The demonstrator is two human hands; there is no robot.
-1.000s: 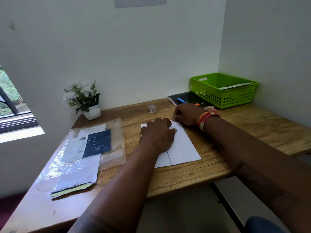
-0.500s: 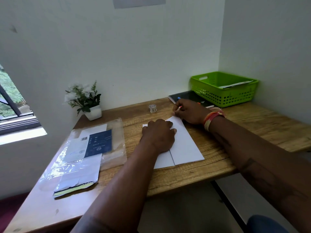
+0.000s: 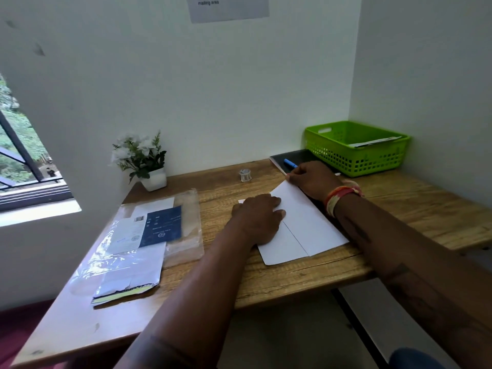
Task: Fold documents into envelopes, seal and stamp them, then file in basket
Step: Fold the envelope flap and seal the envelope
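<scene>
A white sheet of paper (image 3: 303,230) lies on the wooden desk (image 3: 266,280), folded over lengthwise with one long edge showing. My left hand (image 3: 257,218) presses flat on its left half. My right hand (image 3: 312,179) pinches the far top corner of the folded flap, lifting it slightly. The green plastic basket (image 3: 346,158) stands at the back right corner with an envelope (image 3: 378,141) inside. A small roll of stamps or tape (image 3: 245,175) sits behind the paper.
A clear plastic packet of envelopes (image 3: 149,230) lies at the left of the desk. A white potted plant (image 3: 145,161) stands by the wall. A black notebook (image 3: 295,158) with a blue pen (image 3: 290,163) lies beside the basket. Walls close in behind and right.
My right hand has slid toward the far corner of the sheet and raised the flap a little. The left hand stays pressed on the paper.
</scene>
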